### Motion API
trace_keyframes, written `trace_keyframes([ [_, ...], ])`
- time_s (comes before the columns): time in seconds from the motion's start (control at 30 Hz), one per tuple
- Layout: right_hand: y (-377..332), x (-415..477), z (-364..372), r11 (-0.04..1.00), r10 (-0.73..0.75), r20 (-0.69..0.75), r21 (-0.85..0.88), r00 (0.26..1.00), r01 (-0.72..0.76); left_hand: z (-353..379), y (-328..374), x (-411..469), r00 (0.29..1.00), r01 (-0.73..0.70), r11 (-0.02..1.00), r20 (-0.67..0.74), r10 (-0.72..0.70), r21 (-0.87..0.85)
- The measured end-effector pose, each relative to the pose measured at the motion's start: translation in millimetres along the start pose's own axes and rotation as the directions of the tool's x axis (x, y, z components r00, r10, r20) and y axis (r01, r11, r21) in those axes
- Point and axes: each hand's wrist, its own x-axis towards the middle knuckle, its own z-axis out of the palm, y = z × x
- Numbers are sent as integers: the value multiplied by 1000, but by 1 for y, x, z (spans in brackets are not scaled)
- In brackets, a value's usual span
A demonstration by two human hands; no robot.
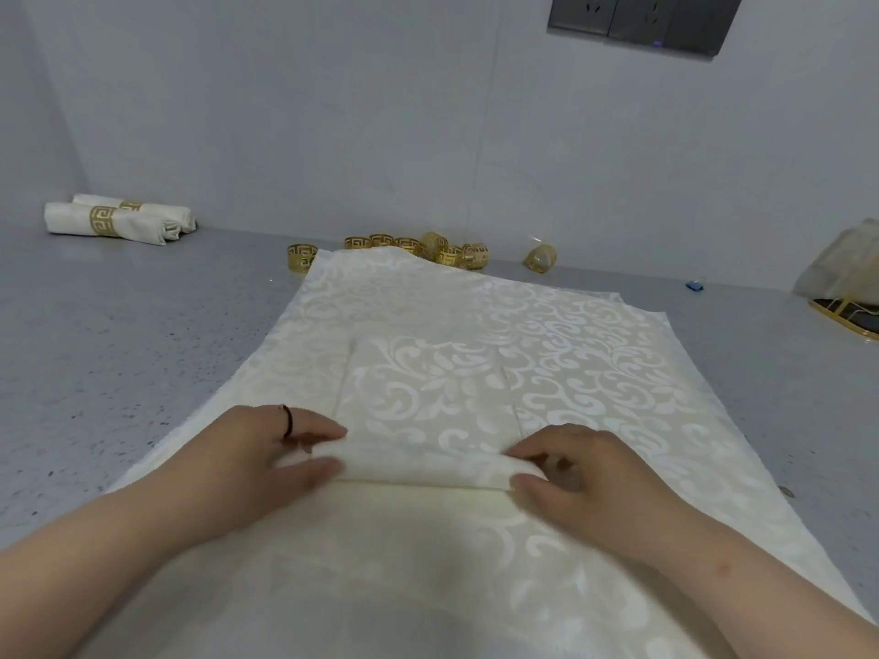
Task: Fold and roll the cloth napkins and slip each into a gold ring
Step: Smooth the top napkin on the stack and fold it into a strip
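Left hand (280, 449), right hand (571, 473) pinching ends of folded napkin (423, 420); rolling begun. Next: roll tight, evenly, away toward gold rings (428, 249).

Both hands, left (280, 449) and right (578, 478), reach forward with fingers curled (thumbs underneath), pinching cloth.

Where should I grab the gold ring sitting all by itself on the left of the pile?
Probably pinch the lone gold ring across its band from above. It stands upright with its open top up, apart from the others, beside the cloth's far corner.
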Motion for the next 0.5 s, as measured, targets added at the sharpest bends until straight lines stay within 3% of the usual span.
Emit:
trace_keyframes([
  [0.1,-2,15,-8,967,147,6,211,989,-145,0,1,15,983,179,971,-4,-182,-160],
  [0.17,-2,25,-7,919,233,21,322,972,-227,0,4,23,974,224,947,11,-227,-232],
  [0.27,-2,36,-3,842,341,26,436,940,-317,3,8,34,965,251,945,-15,-260,-209],
  [0.4,-3,47,4,886,376,-61,316,925,-340,7,8,43,963,241,968,-105,-248,-75],
  [0.5,-4,50,8,944,328,-158,99,931,-316,11,5,42,965,133,986,-239,-105,105],
])
